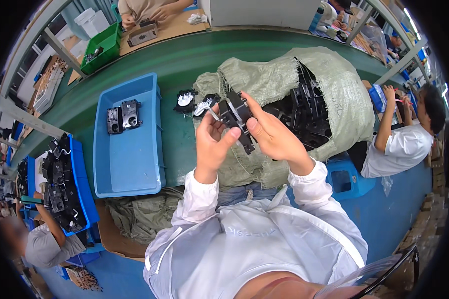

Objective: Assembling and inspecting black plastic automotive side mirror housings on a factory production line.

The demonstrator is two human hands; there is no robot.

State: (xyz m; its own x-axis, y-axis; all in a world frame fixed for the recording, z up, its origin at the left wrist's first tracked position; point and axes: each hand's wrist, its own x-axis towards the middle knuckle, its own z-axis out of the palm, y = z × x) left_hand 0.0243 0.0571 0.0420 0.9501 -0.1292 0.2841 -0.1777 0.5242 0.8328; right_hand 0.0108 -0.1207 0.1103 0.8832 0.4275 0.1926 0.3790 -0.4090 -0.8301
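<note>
Over the near edge of the bench, my left hand (213, 145) and my right hand (277, 133) are both closed around a black plastic housing (234, 115) with a pale strip in it, tilted between the fingers. Just beyond the left fingers lie a black part with a white smear (204, 105) and another black part with a white round patch (185, 100). To the right, an opened pale-green woven sack (341, 99) shows several black plastic parts (309, 102) inside. On the left a light-blue tray (127, 190) holds two black housings (123, 117) side by side.
A green bench top (184, 55) runs across. A cardboard box with sacking (144, 214) stands below the tray. Blue crates of black parts (67, 187) are at left, near a co-worker. A green bin (102, 50) sits at the far side. Another person (401, 139) works at right, near a blue stool (346, 179).
</note>
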